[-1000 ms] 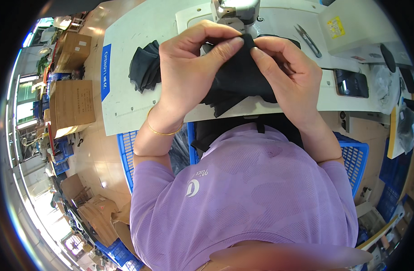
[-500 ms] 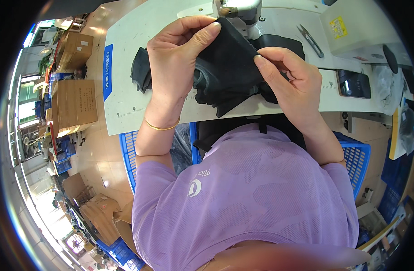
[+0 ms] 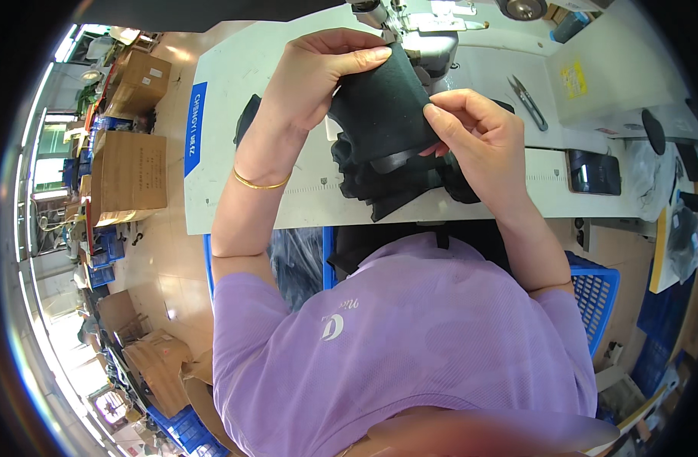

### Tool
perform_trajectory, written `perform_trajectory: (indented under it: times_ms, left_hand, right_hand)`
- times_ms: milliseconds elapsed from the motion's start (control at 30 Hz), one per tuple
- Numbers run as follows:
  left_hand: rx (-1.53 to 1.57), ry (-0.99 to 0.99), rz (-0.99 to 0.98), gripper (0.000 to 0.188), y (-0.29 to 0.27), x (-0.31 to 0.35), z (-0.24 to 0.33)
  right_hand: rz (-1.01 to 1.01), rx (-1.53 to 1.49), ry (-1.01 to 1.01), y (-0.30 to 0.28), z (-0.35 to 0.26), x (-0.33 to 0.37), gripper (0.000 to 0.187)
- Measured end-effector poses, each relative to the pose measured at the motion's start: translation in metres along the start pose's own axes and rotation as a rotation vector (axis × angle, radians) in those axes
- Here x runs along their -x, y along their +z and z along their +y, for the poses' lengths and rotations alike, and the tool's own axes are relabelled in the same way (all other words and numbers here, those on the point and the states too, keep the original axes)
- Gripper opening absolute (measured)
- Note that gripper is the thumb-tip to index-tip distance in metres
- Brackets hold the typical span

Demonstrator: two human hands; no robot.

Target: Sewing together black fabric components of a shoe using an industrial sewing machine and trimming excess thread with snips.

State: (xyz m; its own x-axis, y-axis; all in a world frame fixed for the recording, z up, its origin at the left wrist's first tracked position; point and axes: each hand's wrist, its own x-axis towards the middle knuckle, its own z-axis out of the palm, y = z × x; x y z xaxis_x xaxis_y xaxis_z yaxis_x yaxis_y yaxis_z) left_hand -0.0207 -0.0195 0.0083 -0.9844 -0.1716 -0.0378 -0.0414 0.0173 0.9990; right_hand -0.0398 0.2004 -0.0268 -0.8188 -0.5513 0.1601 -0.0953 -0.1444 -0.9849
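A piece of black fabric (image 3: 383, 103) is stretched between my two hands in front of the sewing machine (image 3: 425, 47). My left hand (image 3: 326, 72) pinches its upper corner between thumb and fingers, close to the machine's needle area. Lower down, my right hand (image 3: 478, 129) grips the right edge of the same cloth, thumb on top. The fabric's lower part hangs in folds over more dark cloth (image 3: 387, 190) bunched on the white sewing table (image 3: 280, 209). Another dark bit of cloth (image 3: 247, 118) shows behind my left wrist.
Thread snips (image 3: 528, 103) and a dark phone (image 3: 594, 172) lie on the table's right side. A translucent bin (image 3: 623, 72) stands at the back right. Blue plastic crates (image 3: 595, 297) sit below the front edge. Cardboard boxes (image 3: 128, 171) are on the left.
Both hands still hold the fabric, whose upper corner now sits right at the machine. The view has shifted, showing more of the machine's head. The cloth's lower edge has lifted and curled.
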Motion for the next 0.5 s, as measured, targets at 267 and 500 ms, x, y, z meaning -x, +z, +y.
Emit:
perform_trajectory:
  times_ms: [267,500]
  left_hand:
    - [0.150,0.020,-0.068,0.014,-0.007,-0.023,0.004]
    - [0.129,-0.015,-0.082,0.008,-0.006,-0.027,0.011]
  right_hand:
    - [0.039,-0.029,-0.017,0.001,0.000,-0.011,0.015]
    - [0.049,-0.078,-0.034,0.002,0.002,-0.011,0.015]
